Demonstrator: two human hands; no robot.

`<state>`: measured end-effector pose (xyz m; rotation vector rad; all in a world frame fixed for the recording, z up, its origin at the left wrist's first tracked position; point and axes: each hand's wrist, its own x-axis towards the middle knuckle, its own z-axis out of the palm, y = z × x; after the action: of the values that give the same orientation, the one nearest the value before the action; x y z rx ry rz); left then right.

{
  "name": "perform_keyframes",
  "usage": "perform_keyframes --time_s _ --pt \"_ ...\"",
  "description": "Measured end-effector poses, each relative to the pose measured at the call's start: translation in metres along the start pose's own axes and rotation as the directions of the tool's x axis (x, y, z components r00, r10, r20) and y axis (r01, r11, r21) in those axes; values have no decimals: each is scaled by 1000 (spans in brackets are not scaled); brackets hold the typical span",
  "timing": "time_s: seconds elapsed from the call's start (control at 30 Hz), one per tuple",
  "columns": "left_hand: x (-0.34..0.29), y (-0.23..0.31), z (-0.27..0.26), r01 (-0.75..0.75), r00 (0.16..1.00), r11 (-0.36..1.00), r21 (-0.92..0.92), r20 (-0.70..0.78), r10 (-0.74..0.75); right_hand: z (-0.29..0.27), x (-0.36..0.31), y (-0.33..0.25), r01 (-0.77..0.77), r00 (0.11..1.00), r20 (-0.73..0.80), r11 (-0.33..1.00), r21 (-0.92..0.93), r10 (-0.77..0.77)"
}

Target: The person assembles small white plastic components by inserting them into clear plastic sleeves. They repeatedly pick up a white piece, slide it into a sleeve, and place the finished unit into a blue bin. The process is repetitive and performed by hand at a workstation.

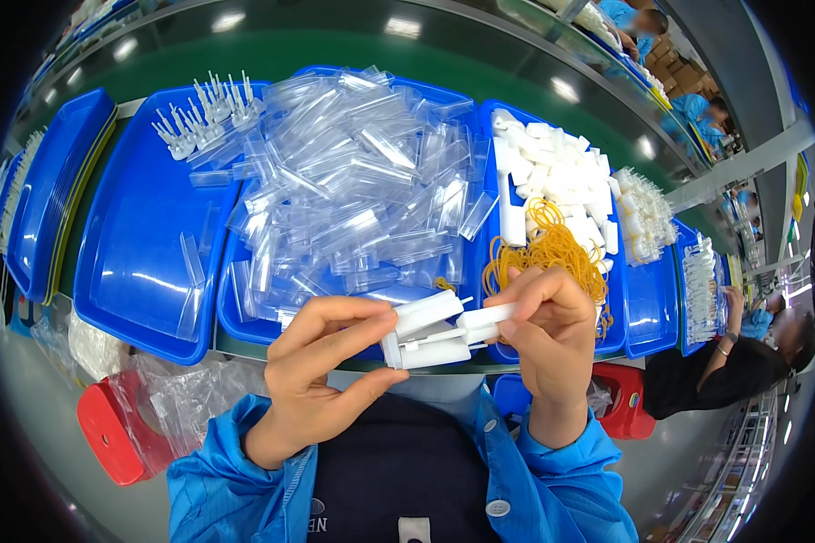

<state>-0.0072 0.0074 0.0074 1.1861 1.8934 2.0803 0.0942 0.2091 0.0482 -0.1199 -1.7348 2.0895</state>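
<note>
My left hand [312,371] grips a small bundle of white plastic tubes [436,352] by one end, between thumb and fingers. Thin white stems poke out of the bundle's other end. Between the thumb and fingertips of my right hand [552,330] is a white plastic cap [482,316], its end against the bundle; whether it is joined to a stem I cannot tell. Just beyond my right hand lies a heap of yellow rubber bands [552,253]. Clear plastic sleeves [353,181] are piled beyond my left hand.
White blocky pieces [552,163] fill the far part of the right blue tray [618,335]. Thin-stemmed white parts [204,122] stand in the left blue tray [145,244]. Rubber-banded bundles [645,217] lie further right. Red stools [109,434] are below the table; a co-worker [706,366] sits at right.
</note>
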Motion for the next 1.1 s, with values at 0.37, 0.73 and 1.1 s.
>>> perform_keyframes --time_s 0.37,0.73,1.1 --pt "2 -1 -1 -30 999 998 54 42 27 9 4 -4 60 997 74 904 -424 -32" --pt "3 1 1 15 1000 1000 -16 16 -15 20 3 1 279 960 197 778 -563 -201" --pt "2 -6 18 131 985 758 -639 -2 -172 47 -7 16 384 906 173 580 -719 -385"
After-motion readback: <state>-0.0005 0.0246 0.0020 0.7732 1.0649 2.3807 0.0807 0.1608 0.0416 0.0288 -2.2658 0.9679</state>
